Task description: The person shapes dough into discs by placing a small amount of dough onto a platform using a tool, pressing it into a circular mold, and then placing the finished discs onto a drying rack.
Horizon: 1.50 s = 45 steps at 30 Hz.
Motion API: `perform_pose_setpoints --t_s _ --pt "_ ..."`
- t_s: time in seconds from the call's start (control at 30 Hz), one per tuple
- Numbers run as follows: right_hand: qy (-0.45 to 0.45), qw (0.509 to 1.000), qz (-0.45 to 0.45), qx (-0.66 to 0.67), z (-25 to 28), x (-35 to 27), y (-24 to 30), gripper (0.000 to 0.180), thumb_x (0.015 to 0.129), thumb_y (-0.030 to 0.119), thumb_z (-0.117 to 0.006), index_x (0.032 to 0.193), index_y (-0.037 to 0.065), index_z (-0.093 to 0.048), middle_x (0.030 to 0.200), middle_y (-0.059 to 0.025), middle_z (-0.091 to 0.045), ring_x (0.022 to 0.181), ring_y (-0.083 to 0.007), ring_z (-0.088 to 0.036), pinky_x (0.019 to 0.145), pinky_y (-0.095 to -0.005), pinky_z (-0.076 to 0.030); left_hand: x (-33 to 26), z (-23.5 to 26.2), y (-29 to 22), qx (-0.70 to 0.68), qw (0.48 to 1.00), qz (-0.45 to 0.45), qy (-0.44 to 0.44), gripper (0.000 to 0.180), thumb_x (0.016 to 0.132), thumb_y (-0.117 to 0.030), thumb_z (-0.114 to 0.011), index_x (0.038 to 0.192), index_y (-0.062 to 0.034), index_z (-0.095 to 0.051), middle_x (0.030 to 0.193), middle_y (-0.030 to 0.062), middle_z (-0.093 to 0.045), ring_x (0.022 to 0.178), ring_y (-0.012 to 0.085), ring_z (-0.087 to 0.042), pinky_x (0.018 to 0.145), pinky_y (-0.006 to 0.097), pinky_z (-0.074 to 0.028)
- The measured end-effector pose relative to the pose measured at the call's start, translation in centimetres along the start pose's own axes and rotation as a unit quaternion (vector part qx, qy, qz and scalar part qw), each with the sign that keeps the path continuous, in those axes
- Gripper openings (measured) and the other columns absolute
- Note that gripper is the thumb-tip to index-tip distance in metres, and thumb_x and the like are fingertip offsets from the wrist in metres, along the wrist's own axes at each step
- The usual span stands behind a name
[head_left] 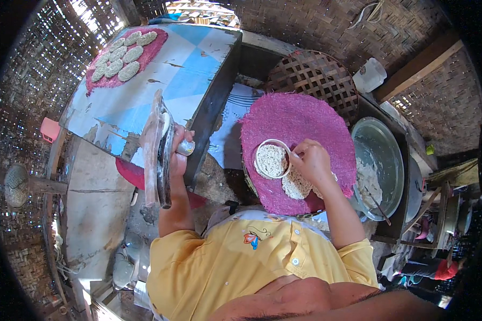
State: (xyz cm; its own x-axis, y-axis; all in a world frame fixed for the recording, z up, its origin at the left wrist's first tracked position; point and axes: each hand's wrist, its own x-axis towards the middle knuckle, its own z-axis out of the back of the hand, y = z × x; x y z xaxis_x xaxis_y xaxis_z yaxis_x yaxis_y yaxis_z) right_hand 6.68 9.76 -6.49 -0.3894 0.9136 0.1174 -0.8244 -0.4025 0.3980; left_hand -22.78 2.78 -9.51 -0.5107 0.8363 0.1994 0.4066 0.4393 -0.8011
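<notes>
My left hand (180,140) is wrapped round a long wooden hand press (154,155) with a metal cylinder (186,147), held up left of the pink woven cloth (326,115). On that cloth lies a white ring mould (258,155), filled with a round of pale, noodle-like strands (271,160). My right hand (313,160) pinches the ring's right edge between thumb and fingers. Just beside the ring, partly under my right hand and forearm, are more pale strand rounds (295,184).
A table with a blue and white cover (193,69) stands at the far left, bearing several finished-looking rounds (124,53) on pink cloth. A large basin (393,160) with pale dough (368,184) and a stick stands at right. Behind the cloth leans a woven bamboo tray (313,75).
</notes>
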Motion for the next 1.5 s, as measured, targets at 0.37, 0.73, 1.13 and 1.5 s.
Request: perform_pose_setpoints --t_s 0.37,0.73,1.13,1.5 --pt "0.054 0.995 -0.076 0.032 -0.1 0.4 -0.7 0.019 0.065 0.022 -0.06 0.07 0.004 -0.065 0.076 -0.0125 -0.059 0.074 -0.03 -0.057 0.069 -0.0388 -0.045 0.0 0.8 0.6 -0.028 0.999 0.009 0.014 0.006 0.082 -0.006 -0.054 0.082 -0.0067 -0.048 0.071 0.0012 -0.044 0.068 0.013 -0.047 0.073 0.035 -0.043" --pt "0.08 0.988 -0.111 0.068 -0.3 -0.7 -0.7 0.021 0.065 0.026 -0.06 0.068 0.006 -0.065 0.079 -0.0123 -0.06 0.073 -0.03 -0.058 0.068 -0.0383 -0.045 -0.2 0.1 0.2 -0.012 1.0 0.007 -0.014 0.008 0.08 -0.005 -0.057 0.084 -0.0059 -0.05 0.072 0.0021 -0.047 0.069 0.013 -0.049 0.075 0.035 -0.045" --pt "-0.093 0.971 -0.209 -0.063 6.2 -0.7 -8.1 0.021 0.065 0.027 -0.06 0.071 0.007 -0.066 0.081 -0.011 -0.061 0.074 -0.031 -0.059 0.069 -0.0389 -0.046 0.2 1.4 1.4 -0.047 0.997 0.06 -0.018 0.014 0.081 -0.011 -0.058 0.09 -0.0072 -0.048 0.074 0.0008 -0.045 0.068 0.0132 -0.046 0.077 0.033 -0.041" --pt "-0.079 0.933 -0.345 -0.069 5.5 -5.0 -12.8 0.024 0.064 0.029 -0.061 0.075 0.008 -0.066 0.084 -0.0177 -0.062 0.079 -0.0325 -0.06 0.071 -0.0394 -0.047 0.3 1.1 0.5 -0.035 0.998 0.042 0.039 0.01 0.083 -0.009 -0.055 0.088 -0.0074 -0.047 0.071 0.0016 -0.045 0.066 0.0129 -0.046 0.079 0.034 -0.04"
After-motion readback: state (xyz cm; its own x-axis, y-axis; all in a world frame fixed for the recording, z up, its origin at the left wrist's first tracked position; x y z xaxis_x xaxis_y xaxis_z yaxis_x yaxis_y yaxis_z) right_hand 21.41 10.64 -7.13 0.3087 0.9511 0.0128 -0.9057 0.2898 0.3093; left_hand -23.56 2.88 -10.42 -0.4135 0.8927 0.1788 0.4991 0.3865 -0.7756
